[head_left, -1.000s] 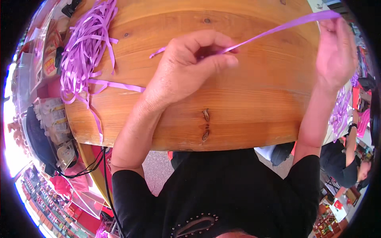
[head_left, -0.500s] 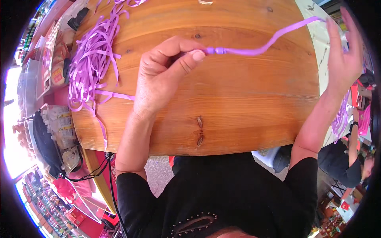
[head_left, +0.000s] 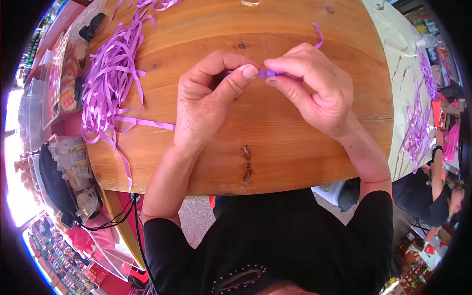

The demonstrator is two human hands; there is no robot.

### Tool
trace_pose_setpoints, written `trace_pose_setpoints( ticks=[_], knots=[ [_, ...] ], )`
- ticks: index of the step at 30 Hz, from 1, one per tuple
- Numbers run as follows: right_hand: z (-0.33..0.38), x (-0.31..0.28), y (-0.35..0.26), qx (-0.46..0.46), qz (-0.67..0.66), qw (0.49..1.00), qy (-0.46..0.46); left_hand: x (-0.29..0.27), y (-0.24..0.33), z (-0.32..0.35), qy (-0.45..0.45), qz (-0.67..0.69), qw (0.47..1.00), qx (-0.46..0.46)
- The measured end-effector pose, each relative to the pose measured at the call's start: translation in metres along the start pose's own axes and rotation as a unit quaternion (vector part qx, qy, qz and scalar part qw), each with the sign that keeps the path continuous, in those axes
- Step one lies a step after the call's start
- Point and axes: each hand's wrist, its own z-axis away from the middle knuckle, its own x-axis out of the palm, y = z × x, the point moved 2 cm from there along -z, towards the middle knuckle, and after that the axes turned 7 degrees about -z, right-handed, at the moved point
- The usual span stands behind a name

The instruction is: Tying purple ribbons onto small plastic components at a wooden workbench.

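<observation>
My left hand is closed in a pinch, thumb against forefinger, on a narrow purple ribbon above the middle of the wooden table. A small knotted bit of the ribbon shows between my two hands. From the other side my right hand closes thumb and fingers around the ribbon next to that knot. The ribbon's free end sticks up behind my right hand. On the far left lies a big heap of purple ribbons, with one strand running toward my left wrist.
The wooden table has a rounded edge in front of me. More purple ribbons lie on a white marbled surface at right, where another person's arm shows. Black cables hang at the lower left. A glass rim shows at the far edge.
My right hand has come in from the far right to the knot beside my left fingers. The stretched ribbon is now mostly hidden by it. My left hand stays nearly in place.
</observation>
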Motion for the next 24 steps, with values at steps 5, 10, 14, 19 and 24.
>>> trace_pose_setpoints(
  ticks=[5,10,14,19,24],
  knots=[
    [-0.001,0.000,-0.002,-0.074,0.088,0.993,-0.005,-0.001,-0.004,-0.003,-0.050,-0.047,0.997,0.040],
    [0.001,0.000,-0.004,-0.118,0.117,0.986,-0.010,-0.003,0.000,-0.002,-0.068,-0.068,0.995,0.023],
    [-0.002,-0.004,-0.009,-0.127,0.109,0.986,-0.023,-0.004,0.001,-0.003,-0.095,-0.112,0.988,0.047],
    [-0.007,-0.008,-0.015,-0.133,0.109,0.985,-0.032,-0.008,0.009,-0.005,-0.110,-0.177,0.971,0.113],
    [-0.011,-0.041,-0.013,-0.066,0.138,0.986,-0.068,-0.031,0.035,-0.005,-0.082,-0.301,0.918,0.246]
  ],
)
